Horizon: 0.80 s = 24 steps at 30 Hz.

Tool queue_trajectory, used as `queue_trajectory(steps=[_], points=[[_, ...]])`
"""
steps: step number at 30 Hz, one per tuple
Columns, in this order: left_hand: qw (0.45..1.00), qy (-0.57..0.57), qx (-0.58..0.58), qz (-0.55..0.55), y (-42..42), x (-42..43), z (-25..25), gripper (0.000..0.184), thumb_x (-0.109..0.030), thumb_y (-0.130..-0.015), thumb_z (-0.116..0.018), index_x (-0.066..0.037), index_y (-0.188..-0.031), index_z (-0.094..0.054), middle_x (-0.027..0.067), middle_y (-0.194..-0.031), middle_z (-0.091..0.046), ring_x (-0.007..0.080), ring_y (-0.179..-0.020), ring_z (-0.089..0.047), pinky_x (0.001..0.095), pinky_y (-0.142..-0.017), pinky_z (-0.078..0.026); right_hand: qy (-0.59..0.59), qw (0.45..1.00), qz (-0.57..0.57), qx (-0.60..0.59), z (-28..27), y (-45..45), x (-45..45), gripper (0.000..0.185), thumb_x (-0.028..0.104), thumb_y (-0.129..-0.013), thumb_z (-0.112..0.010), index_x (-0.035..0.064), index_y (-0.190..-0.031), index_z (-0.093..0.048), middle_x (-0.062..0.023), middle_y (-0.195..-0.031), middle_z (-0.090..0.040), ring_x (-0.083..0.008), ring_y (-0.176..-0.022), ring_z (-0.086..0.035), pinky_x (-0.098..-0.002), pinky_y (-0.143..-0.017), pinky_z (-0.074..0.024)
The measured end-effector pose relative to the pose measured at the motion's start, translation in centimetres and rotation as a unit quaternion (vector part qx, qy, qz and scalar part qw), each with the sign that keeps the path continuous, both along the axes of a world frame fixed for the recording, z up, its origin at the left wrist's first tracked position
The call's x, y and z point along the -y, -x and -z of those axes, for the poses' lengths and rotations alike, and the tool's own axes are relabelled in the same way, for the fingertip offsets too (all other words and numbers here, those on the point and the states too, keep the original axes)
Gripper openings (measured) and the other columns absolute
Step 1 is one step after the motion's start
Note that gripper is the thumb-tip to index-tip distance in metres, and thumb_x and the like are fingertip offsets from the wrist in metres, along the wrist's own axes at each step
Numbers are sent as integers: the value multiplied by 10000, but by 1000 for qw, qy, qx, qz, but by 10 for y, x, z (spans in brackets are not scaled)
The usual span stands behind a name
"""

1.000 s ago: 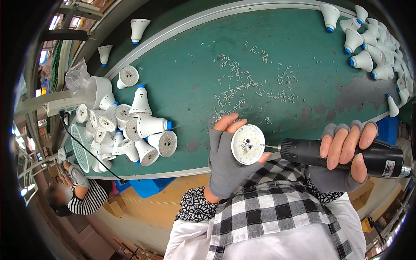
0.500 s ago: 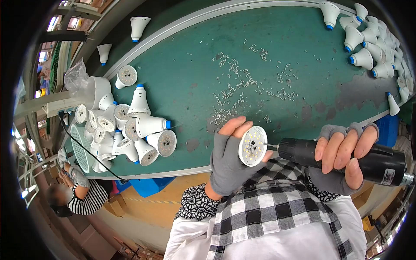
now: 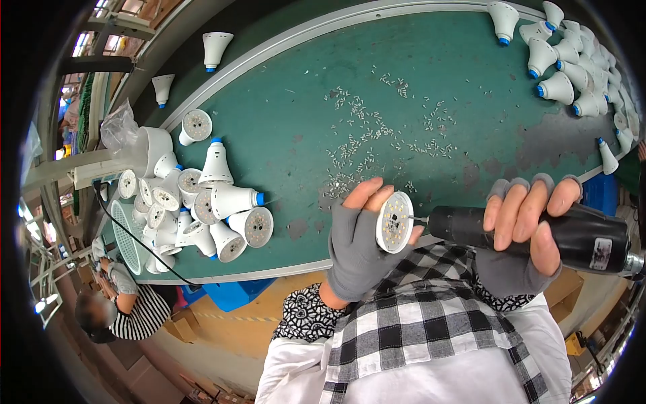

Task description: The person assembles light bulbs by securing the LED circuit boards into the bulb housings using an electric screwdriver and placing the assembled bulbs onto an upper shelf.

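Observation:
My left hand point(image 3: 360, 246), in a grey fingerless glove, is closed around an LED bulb point(image 3: 394, 223). Its round face with small yellow LED chips is turned to the right, and its body is hidden in the glove. Wrapped round a black electric screwdriver point(image 3: 461, 225) is my right hand point(image 3: 528, 225), gloved the same way. The thin bit points left and reaches the bulb's face; whether a screw sits at its tip is too small to tell. Many small loose screws point(image 3: 363, 131) lie scattered on the green tabletop point(image 3: 282, 161) beyond my hands.
Bulbs with exposed LED faces point(image 3: 258, 227) are heaped at the left, beside a pale green basket point(image 3: 125, 236) and a black cable point(image 3: 145, 244). More white bulb housings point(image 3: 557, 87) crowd the far right. A person in a striped top point(image 3: 141, 316) is at the lower left.
The bulb's face has turned a little more to the right and looks narrower. The screwdriver and my right hand have shifted slightly up and left, with the bit still at the bulb.

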<state>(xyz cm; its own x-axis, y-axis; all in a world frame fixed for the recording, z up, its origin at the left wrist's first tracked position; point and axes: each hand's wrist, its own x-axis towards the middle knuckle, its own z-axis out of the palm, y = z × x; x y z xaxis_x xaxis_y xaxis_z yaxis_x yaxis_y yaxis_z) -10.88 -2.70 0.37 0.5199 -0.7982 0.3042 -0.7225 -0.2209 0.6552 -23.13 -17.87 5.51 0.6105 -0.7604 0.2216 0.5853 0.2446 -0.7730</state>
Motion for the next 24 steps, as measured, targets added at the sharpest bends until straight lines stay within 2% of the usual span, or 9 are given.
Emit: queue_trajectory(steps=[7,10,12,15,16,17,18,21,24], points=[[998,36,44,-33,6,5,6,602,-191,-680,-849,21,-1171,-575,147,-1238,-501,292,-1012,-559,368,-844,-488,4,997,74,7,2,-3,-6,278,-6,-894,-562,142,-979,-342,-43,-716,-490,-186,-571,-551,-387,-629,-489],[998,30,49,-20,5,8,8,617,-191,-677,-851,20,-1181,-566,144,-1241,-492,288,-1020,-557,367,-858,-485,62,997,39,6,5,-2,-3,291,-7,-895,-563,142,-960,-322,-44,-714,-490,-187,-560,-549,-390,-616,-494],[998,23,50,-15,4,8,8,646,-200,-670,-855,19,-1197,-554,147,-1252,-483,283,-1038,-550,367,-863,-484,55,997,40,33,5,-3,4,232,-13,-876,-542,121,-985,-387,-32,-714,-484,-164,-548,-524,-361,-608,-475],[994,3,-99,-55,-7,5,-13,674,-256,-630,-830,9,-1181,-546,154,-1251,-471,293,-1113,-501,388,-907,-467,-33,986,128,98,-13,-8,7,154,81,-869,-536,72,-980,-429,7,-705,-433,-102,-573,-456,-289,-623,-404],[947,90,-309,-20,-19,6,-7,740,-368,-665,-826,8,-1219,-514,116,-1283,-440,273,-1106,-502,389,-880,-472,-49,977,166,125,-16,-6,8,166,102,-866,-550,77,-984,-436,16,-702,-417,-102,-588,-447,-283,-634,-394],[787,196,-584,-37,-15,5,-7,786,-408,-669,-830,6,-1245,-492,94,-1308,-420,260,-1097,-501,397,-854,-473,-40,974,172,140,-17,-7,7,179,107,-862,-560,83,-986,-432,18,-697,-413,-104,-588,-445,-282,-638,-397],[540,280,-792,-48,-9,7,-8,832,-449,-674,-833,3,-1272,-471,72,-1334,-400,247,-1088,-501,404,-827,-475,-31,971,179,155,-17,-7,6,193,112,-858,-570,90,-987,-428,20,-692,-409,-106,-588,-444,-282,-643,-400],[293,333,-896,-14,0,7,-3,904,-505,-667,-832,-22,-1319,-435,37,-1366,-376,225,-1058,-503,401,-743,-463,-16,980,130,147,-12,-7,-4,336,130,-854,-676,103,-1038,-397,-45,-742,-526,-172,-593,-555,-345,-634,-479],[229,375,-898,14,4,6,-3,915,-622,-725,-737,4,-1322,-438,39,-1350,-371,230,-1072,-499,375,-708,-471,14,970,164,180,-8,-10,-13,368,156,-861,-688,110,-1032,-366,-58,-768,-537,-187,-586,-568,-366,-609,-488]])
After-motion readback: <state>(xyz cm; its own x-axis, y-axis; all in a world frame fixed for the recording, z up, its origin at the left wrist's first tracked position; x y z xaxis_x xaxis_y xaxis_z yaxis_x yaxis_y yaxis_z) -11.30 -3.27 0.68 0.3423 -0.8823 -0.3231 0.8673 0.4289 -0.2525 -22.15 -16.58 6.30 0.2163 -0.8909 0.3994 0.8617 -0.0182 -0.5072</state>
